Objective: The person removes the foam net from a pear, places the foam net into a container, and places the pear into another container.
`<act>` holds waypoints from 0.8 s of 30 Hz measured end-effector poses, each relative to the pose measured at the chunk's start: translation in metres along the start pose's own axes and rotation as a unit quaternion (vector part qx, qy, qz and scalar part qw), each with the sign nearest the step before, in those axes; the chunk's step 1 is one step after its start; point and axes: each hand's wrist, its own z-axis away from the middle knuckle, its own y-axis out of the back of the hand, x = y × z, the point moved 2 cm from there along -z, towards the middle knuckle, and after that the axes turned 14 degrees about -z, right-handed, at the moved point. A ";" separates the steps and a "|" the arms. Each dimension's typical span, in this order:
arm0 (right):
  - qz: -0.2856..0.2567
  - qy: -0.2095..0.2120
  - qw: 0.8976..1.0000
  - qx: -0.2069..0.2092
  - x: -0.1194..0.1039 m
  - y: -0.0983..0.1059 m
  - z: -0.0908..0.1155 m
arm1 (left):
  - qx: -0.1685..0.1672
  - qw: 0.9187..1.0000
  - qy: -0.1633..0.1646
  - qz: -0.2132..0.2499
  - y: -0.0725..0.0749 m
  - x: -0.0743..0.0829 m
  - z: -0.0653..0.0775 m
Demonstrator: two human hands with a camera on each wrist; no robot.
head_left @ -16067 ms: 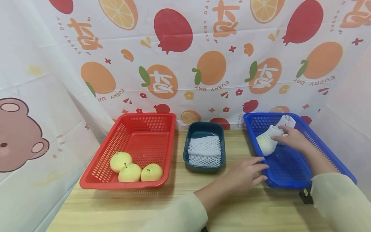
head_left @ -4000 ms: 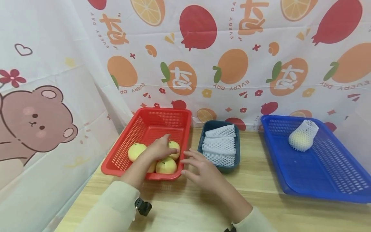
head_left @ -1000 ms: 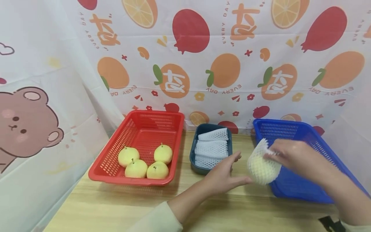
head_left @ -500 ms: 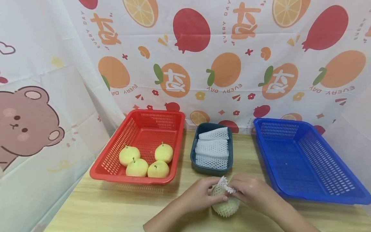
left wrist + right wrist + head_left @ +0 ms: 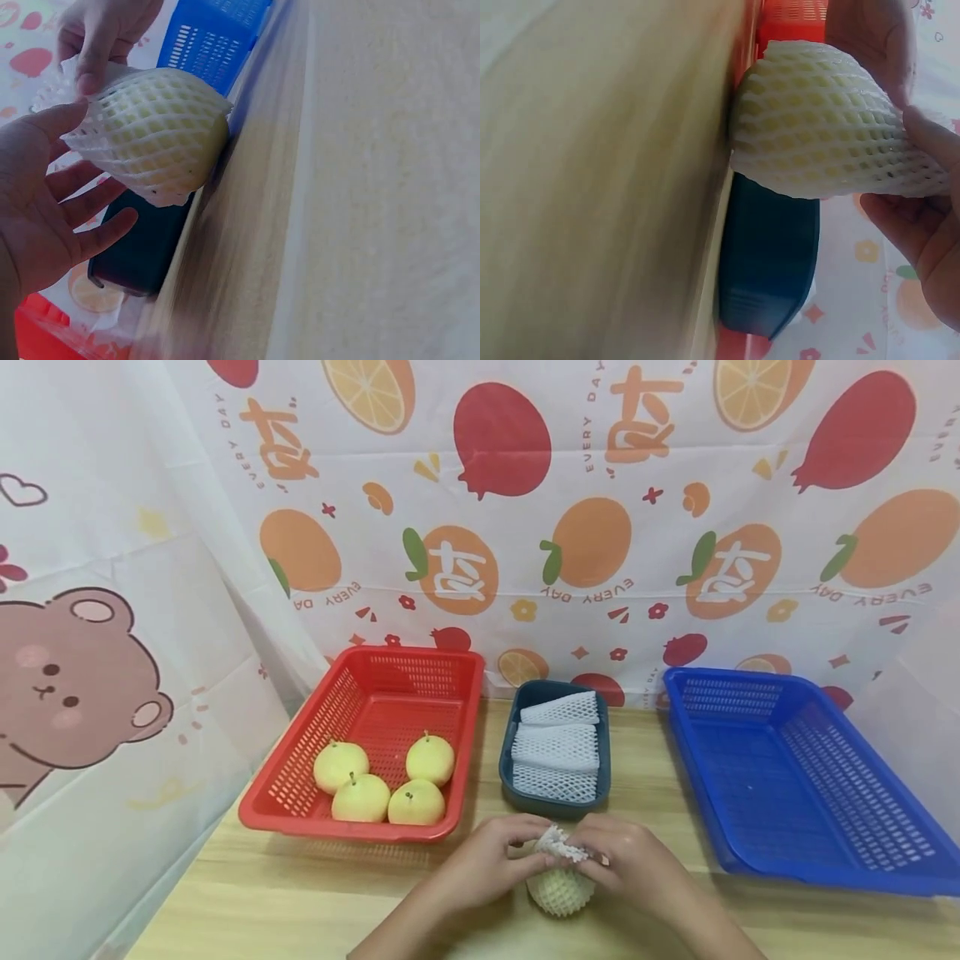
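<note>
In the head view a yellow pear in a white foam net (image 5: 562, 889) stands on the table near its front, the net's gathered mouth upward. My left hand (image 5: 491, 864) pinches the net's mouth from the left between thumb and finger; its other fingers spread out beside the net in the left wrist view. From the right, my right hand (image 5: 633, 860) holds the mouth too, thumb (image 5: 926, 135) on the net and fingers curled under it in the right wrist view. The pear's bare base (image 5: 214, 154) shows past the net's edge in the left wrist view.
A red basket (image 5: 258, 818) on the left holds several bare pears (image 5: 416, 802). Behind the hands stands a dark teal box (image 5: 555, 806) with folded foam nets (image 5: 555, 747). On the right is a blue basket (image 5: 772, 793). A fruit-print cloth (image 5: 517, 552) hangs behind.
The netted pear has come from beside the blue basket to the table's front middle. My left hand has joined my right at the net's mouth; both have since shifted slightly left.
</note>
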 end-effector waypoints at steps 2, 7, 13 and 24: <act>-0.017 -0.031 0.999 -0.003 -0.001 -0.001 0.002 | 0.000 1.000 -0.002 -0.006 0.001 0.000 0.002; -0.067 -0.138 0.988 -0.007 0.000 0.005 0.008 | 0.000 1.000 -0.001 -0.018 0.007 0.001 0.004; -0.085 -0.168 0.982 0.020 0.001 0.017 0.013 | -0.006 1.000 0.006 -0.021 0.011 0.005 0.005; -0.140 -0.158 0.973 0.090 -0.006 0.023 -0.006 | 0.045 0.999 -0.018 -0.007 0.022 0.017 -0.002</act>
